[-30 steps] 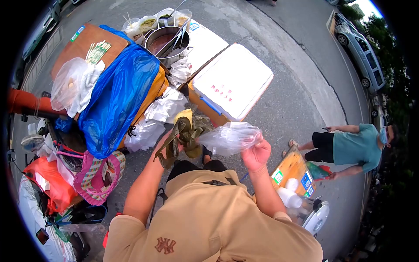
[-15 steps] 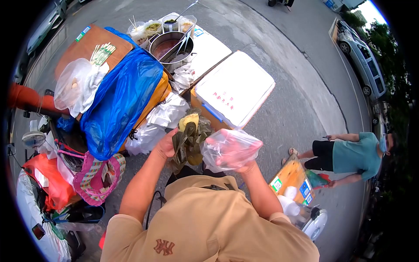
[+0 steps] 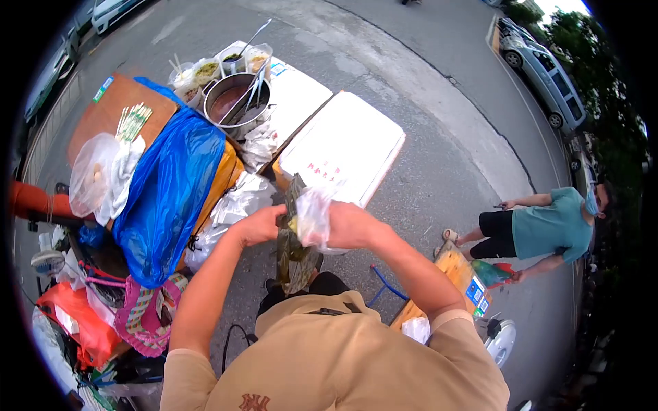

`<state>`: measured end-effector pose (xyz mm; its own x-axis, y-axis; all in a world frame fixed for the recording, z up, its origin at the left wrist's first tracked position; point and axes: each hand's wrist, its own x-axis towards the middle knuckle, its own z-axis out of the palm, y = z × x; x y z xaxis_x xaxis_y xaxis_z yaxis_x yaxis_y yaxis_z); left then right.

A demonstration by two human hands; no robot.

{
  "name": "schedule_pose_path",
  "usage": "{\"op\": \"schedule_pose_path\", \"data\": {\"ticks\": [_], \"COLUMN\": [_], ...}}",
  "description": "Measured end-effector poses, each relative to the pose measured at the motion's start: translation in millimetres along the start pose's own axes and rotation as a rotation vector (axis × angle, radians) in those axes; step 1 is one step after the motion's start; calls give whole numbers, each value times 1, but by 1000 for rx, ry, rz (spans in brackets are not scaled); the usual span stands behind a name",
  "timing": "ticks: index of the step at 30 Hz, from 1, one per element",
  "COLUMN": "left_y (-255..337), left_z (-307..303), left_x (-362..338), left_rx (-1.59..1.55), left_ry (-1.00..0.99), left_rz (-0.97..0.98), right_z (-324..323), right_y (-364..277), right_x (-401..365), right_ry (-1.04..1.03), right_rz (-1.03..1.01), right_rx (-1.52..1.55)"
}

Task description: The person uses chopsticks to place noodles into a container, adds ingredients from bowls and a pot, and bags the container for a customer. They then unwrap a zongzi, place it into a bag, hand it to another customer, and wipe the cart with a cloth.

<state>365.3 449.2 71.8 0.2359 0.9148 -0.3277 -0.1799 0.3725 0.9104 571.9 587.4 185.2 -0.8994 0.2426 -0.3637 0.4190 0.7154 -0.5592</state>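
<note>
At the lower left of the frame an orange bag sits beside a pink woven bag. Above them, at the left edge, a clear sack of white cloth rests against a wooden board, with a bunch of green-tipped sticks lying on the board. Just right of that, a blue plastic sheet drapes down over an orange box. At the upper middle stands a metal pot with utensils leaning in it, and small tubs of toppings crowd its far rim.

In the centre of the frame my left hand is closed around a leaf-wrapped bundle, which stands nearly upright with its loose leaf ends hanging down toward my lap. My right hand pinches a clear plastic bag, bunched up and pressed against the right side of the bundle. I cannot tell whether any of the bundle is inside the bag. Both hands are close together, just in front of a white foam box with red lettering on its lid.

At the right of the frame a person in a teal shirt stands on the pavement, well apart from me. A grey car is parked at the upper right.
</note>
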Motion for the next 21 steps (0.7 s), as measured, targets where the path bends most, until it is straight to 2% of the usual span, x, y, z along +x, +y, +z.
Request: {"op": "schedule_pose_path", "data": {"ticks": [2, 4, 6, 8, 10, 12, 14, 16, 17, 18, 20, 21], "left_y": [13, 38, 40, 72, 46, 46, 58, 76, 50, 73, 79, 72], "left_z": [4, 7, 8, 26, 12, 7, 14, 43, 45, 63, 78, 88], "left_x": [18, 37, 60, 73, 108, 127, 133, 140, 150, 145, 152, 158], "left_rx": [57, 219, 217, 423, 582, 609, 645, 480, 316, 223, 308, 467], "left_ry": [-82, -132, -154, -119, -205, -268, -381, -443, -405, -370, -379, -450], "left_rz": [18, -65, -56, -131, -67, -70, -96, -103, -53, -211, -327, -269], "right_z": [-3, 6, 23, 40, 37, 48, 69, 70, 82, 97, 111, 128], "right_y": [-2, 29, 68, 95, 111, 116, 121, 110, 115, 118, 100, 98], "right_x": [7, 12, 17, 5, -5, -5, -13, -50, -64, -73, -81, -88], "right_ry": [-114, -62, -23, 163, 180, 178, 284, 475, 549, 648, 861, 981], "right_rz": [132, 16, -68, -178, -132, -113, -4, 75, 114, 171, 247, 277], "right_rx": [-92, -68, 81, 317, 396, 479, 718, 1051, 1128, 1208, 1365, 1401]}}
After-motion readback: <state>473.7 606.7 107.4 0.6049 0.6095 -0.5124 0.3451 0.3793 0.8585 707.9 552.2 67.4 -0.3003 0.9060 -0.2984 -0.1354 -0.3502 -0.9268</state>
